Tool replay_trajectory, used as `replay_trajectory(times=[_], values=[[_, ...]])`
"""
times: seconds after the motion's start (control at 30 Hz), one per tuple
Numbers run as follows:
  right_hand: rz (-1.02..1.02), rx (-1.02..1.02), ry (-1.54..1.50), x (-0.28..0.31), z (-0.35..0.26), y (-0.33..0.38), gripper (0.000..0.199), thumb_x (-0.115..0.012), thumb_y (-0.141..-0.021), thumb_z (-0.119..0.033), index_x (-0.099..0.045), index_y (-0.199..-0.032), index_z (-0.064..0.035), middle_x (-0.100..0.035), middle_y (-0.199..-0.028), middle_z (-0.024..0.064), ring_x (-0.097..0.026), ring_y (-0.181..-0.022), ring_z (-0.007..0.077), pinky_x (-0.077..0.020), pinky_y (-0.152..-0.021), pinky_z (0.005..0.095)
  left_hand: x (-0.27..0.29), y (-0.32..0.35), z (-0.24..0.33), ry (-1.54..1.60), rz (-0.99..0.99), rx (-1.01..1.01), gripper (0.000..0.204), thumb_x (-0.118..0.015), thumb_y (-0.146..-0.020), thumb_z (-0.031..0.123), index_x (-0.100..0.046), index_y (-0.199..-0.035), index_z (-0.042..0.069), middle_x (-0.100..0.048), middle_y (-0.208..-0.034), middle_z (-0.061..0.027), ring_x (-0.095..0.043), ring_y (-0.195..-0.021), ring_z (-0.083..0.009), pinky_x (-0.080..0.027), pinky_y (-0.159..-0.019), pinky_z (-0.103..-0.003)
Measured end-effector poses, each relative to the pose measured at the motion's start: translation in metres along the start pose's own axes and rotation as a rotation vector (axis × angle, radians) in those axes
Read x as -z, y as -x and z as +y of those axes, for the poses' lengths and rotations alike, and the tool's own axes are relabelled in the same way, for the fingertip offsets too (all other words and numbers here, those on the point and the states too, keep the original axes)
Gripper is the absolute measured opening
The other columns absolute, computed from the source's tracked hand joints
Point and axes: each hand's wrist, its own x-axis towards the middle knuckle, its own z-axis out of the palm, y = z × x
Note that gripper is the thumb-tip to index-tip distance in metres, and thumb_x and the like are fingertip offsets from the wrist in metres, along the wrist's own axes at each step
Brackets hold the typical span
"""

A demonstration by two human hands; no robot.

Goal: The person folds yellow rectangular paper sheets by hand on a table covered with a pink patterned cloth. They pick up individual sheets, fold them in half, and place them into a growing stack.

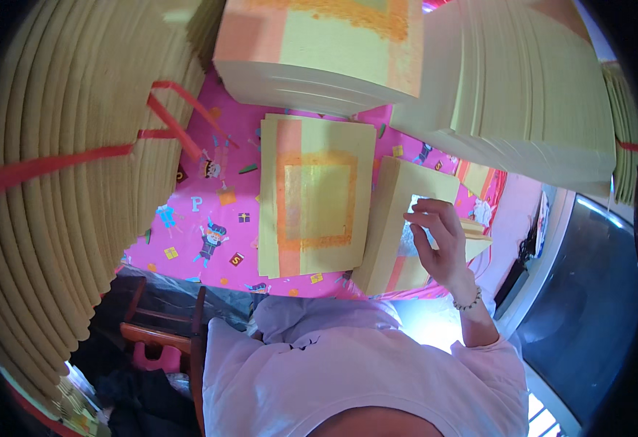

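My right hand is over a tilted stack of yellow paper sheets right of centre. Its fingers are bent and slightly apart, the tips at a shiny silver square on the top sheet. No sheet shows lifted between them. To the left of this stack, a few yellow sheets lie flat, their edges a little uneven. The top one carries a pink band and an orange smeared frame around a glossy pale square. My left hand is out of view.
A thick block of similar paper stands behind. Tall paper stacks rise at the left and the far right; a red strap crosses the left one. Beneath is a pink patterned tablecloth. A wooden chair stands lower left.
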Motion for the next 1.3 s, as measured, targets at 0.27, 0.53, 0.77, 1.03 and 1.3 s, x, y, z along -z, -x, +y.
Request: replay_trajectory(times=[0.27,0.53,0.77,1.03,1.3], values=[[-0.026,-0.171,0.044,0.004,-0.007,0.051,0.029,-0.068,-0.081,-0.004,-0.061,-0.109,-0.0068,-0.056,-0.114,0.0147,-0.058,-0.105,0.0353,-0.0515,-0.083,0.0431,0.016,0.008,0.004,-0.081,-0.034,-0.038,0.015,-0.058,-0.097,0.021,-0.061,-0.098,0.006,-0.059,-0.077,0.0006,-0.053,-0.067,-0.0079,-0.044,-0.060,-0.023],[-0.028,-0.236,0.020,0.007,-0.002,0.103,0.036,-0.069,-0.081,-0.009,-0.058,-0.115,-0.0083,-0.052,-0.119,0.0150,-0.055,-0.111,0.0360,-0.0510,-0.087,0.0444,0.048,0.025,-0.005,-0.150,-0.055,-0.078,0.014,-0.058,-0.097,0.020,-0.061,-0.097,0.006,-0.058,-0.076,0.0011,-0.053,-0.067,-0.0073,-0.044,-0.060,-0.023],[-0.063,-0.156,0.032,-0.002,0.003,0.134,0.056,-0.077,-0.073,-0.013,-0.052,-0.123,-0.0081,-0.048,-0.128,0.0149,-0.050,-0.121,0.0372,-0.0464,-0.097,0.0458,0.087,0.049,-0.030,-0.205,-0.062,-0.117,0.013,-0.058,-0.097,0.019,-0.061,-0.097,0.006,-0.058,-0.075,0.0014,-0.052,-0.067,-0.0068,-0.043,-0.059,-0.022],[0.141,-0.001,-0.007,-0.038,0.038,0.172,0.059,-0.079,-0.068,-0.009,-0.054,-0.121,-0.0102,-0.048,-0.129,0.0157,-0.049,-0.124,0.0370,-0.0455,-0.101,0.0439,0.155,0.074,-0.123,-0.270,-0.100,-0.181,0.012,-0.058,-0.097,0.018,-0.061,-0.097,0.006,-0.057,-0.075,0.0019,-0.051,-0.066,-0.0062,-0.043,-0.059,-0.022],[0.289,0.103,-0.071,-0.051,0.055,0.184,0.036,-0.078,-0.075,-0.019,-0.064,-0.106,-0.0068,-0.055,-0.124,0.0148,-0.048,-0.127,0.0333,-0.0447,-0.102,0.0424,0.187,0.082,-0.119,-0.235,-0.262,-0.820,0.011,-0.058,-0.097,0.017,-0.060,-0.097,0.006,-0.057,-0.074,0.0023,-0.051,-0.066,-0.0056,-0.042,-0.059,-0.022]])
